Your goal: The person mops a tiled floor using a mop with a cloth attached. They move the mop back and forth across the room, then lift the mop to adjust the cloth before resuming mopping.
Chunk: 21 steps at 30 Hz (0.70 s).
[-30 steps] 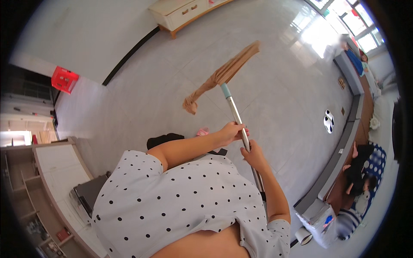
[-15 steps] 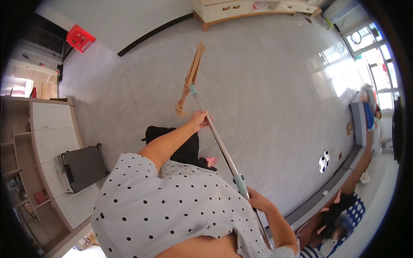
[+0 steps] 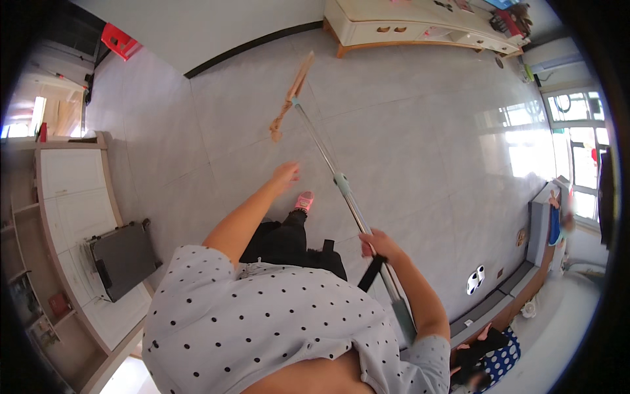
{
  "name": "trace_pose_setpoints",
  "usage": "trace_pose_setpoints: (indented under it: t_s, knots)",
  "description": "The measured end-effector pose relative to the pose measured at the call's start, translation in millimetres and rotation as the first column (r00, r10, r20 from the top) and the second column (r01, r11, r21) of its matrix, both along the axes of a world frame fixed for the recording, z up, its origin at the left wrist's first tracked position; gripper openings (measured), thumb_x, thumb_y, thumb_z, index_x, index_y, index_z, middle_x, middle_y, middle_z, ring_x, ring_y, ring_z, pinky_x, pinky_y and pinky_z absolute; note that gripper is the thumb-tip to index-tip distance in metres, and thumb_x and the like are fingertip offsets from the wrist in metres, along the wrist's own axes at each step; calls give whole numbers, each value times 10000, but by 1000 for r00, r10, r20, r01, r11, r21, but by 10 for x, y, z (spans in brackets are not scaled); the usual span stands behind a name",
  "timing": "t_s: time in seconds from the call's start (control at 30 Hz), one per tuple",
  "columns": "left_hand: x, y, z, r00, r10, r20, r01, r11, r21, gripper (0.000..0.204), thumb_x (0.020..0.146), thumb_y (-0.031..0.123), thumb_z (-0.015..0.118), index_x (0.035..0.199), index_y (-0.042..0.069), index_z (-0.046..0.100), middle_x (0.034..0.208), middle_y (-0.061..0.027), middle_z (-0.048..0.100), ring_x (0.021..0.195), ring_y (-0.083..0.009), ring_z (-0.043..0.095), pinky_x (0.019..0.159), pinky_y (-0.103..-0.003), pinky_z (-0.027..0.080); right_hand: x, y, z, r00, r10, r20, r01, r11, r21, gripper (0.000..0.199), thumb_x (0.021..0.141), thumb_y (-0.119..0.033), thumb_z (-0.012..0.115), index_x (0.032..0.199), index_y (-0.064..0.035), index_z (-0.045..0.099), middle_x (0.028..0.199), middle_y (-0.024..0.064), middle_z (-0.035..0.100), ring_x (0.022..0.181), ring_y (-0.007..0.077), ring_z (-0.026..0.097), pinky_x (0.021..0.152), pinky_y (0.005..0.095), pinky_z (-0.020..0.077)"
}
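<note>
A flat mop [image 3: 355,209] with a long metal pole and pale green joints slants across the floor ahead of me. Its head [image 3: 303,80] carries a tan cloth and touches the grey tiles, one end of the cloth trailing in a twist. My right hand [image 3: 384,245] is closed round the lower pole, near a black strap [image 3: 373,273]. Off the pole, to its left, my left hand [image 3: 286,175] hovers over the floor with nothing in it, its fingers loosely apart and slightly blurred. Below it shows my foot in a pink shoe [image 3: 304,201].
A dark grey suitcase [image 3: 123,260] stands by the white cabinet [image 3: 73,172] on the left. Far ahead are a low TV cabinet [image 3: 410,31] and a red plastic stool [image 3: 121,42]. Black-and-white slippers [image 3: 476,280] lie beside the grey sofa [image 3: 495,305], where people rest.
My left hand has let go of the pole and moved left. My right hand has shifted forward with the pole, and the mop head is slightly farther away. The pink-shod foot has stepped forward.
</note>
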<state>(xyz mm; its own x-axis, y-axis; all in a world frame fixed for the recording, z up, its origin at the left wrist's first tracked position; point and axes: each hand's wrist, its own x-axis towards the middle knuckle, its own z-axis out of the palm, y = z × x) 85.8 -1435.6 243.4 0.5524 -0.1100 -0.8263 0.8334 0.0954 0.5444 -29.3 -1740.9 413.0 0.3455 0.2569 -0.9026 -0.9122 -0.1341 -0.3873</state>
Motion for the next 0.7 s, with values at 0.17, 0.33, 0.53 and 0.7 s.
trace_pose_setpoints:
  t_s: [0.17,0.33,0.53,0.7]
  knots:
    - [-847,1079,-203,953,-189,-235,249,934,257,392,804,442,467,947,85,542,887,-30,559,696,-138,562,474,-348,389,830,320,-795,904,-300,-303,375,898,229,162,850,-157,492,746,-51,427,522,1,396,414,104,394,424,257,371]
    - [-1659,1566,52,444,-541,-715,750,661,-34,851,723,750,235,1141,59,505,1174,-163,501,1074,-351,468,839,-543,372,1298,377,-971,813,-386,-436,510,833,213,151,853,-144,472,752,-48,414,519,-11,386,405,81,367,435,245,357]
    - [-1459,807,23,471,-547,-691,636,754,-163,981,673,801,121,1315,82,300,1365,-194,245,1222,-368,293,940,-515,286,1913,531,-1009,886,-340,-316,418,881,224,250,843,-245,539,883,-13,456,586,24,478,504,129,507,515,302,466]
    - [-961,733,-83,473,-562,-679,627,756,-189,913,715,751,252,1338,83,231,1363,-187,242,1211,-362,305,936,-479,305,1910,-194,-1176,955,22,-297,63,960,273,328,822,-315,565,1026,-75,474,749,82,558,616,181,567,636,325,519]
